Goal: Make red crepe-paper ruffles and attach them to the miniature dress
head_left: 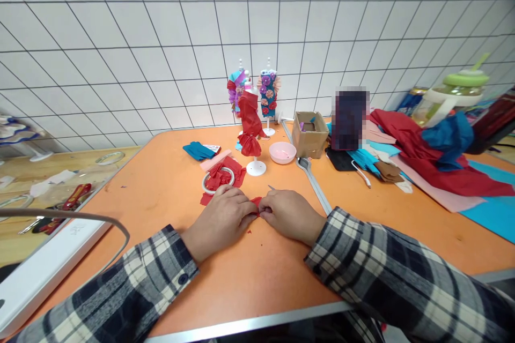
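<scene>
My left hand [225, 217] and my right hand [288, 214] rest close together on the orange table [169, 187], knuckles up and fingers curled. Between their fingertips they pinch a small piece of red paper [256, 202]. Just beyond my left hand lie red paper scraps [225, 174] with a roll of clear tape [218, 181] on them. Behind these stands a small white mannequin stand wearing a red paper dress [250, 123]. Both sleeves are plaid.
Two decorated paper dress figures [267, 94] stand by the tiled wall. A pink bowl [282, 152], a cardboard box [309, 134], a metal ruler [316, 185] and piles of red, pink and blue paper [434, 166] lie to the right. A white box [48, 262] sits at left.
</scene>
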